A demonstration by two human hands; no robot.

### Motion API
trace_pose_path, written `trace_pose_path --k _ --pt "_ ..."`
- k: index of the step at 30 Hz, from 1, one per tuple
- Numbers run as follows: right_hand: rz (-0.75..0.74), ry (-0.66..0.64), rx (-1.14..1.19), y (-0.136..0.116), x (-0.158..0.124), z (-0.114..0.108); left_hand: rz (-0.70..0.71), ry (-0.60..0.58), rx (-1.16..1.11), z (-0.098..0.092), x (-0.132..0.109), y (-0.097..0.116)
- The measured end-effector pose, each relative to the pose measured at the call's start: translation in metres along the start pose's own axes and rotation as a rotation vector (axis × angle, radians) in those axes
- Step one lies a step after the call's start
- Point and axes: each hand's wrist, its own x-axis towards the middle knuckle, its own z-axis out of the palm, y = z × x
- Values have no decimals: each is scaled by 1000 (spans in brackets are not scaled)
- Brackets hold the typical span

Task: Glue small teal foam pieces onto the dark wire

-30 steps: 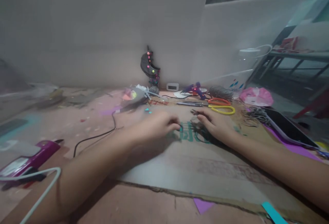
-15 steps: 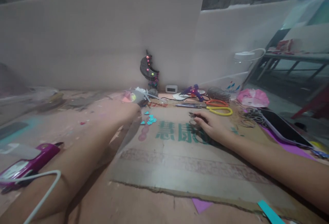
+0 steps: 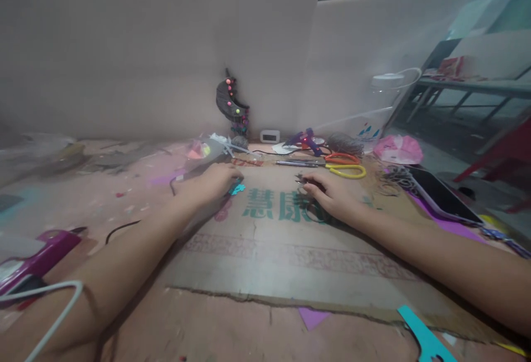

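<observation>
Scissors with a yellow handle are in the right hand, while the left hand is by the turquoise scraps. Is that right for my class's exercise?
Not quite. The scissors are not in the right hand; the head view shows them lying just beyond it. The left hand is by the turquoise scraps.

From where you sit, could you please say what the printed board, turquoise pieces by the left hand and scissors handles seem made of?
Printed board: probably cardboard, matte, by its rough torn edge. Turquoise pieces: perhaps paper or foam, matte, flat; too blurred to settle. Scissors handles: likely plastic, smooth, bright orange and yellow.
</observation>
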Motion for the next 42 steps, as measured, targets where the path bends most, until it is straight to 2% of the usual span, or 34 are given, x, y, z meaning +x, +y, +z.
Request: trace_pose_path --k 5,12,20,32,42 --pt "-13 -15 2 0 0 0 59 -43 39 -2 -1 -6" --pt "-14 -32 -5 -2 1 -2 54 -36 51 -2 -2 -6" --pt "0 -41 -10 -1 2 0 -47 25 34 6 2 -7" --pt "-27 -68 -5 -5 3 -1 -126 20 -2 -1 10 3" --pt "-31 -85 9 -4 1 0 -254 95 -122 1 23 3"
